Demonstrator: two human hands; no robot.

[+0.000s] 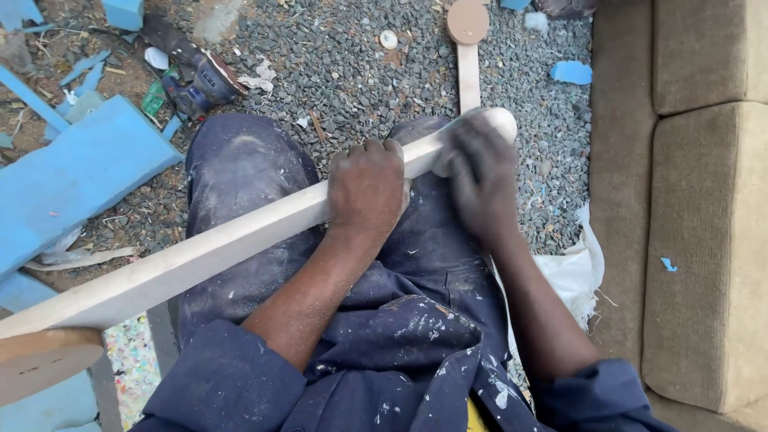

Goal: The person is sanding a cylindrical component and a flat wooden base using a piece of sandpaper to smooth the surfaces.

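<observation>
Both hands (366,186) – wooden plank (240,240)

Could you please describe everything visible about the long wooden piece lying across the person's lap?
The long wooden piece is a pale, smooth, flat board that looks like bare, unfinished wood. It runs diagonally from lower left to upper right across the person's dusty blue trousers, ending in a rounded tip. The left hand grips it around the middle from above. The right hand, blurred, covers the part near the rounded end. Its lower left end leaves the picture beside a brown wooden disc.
</observation>
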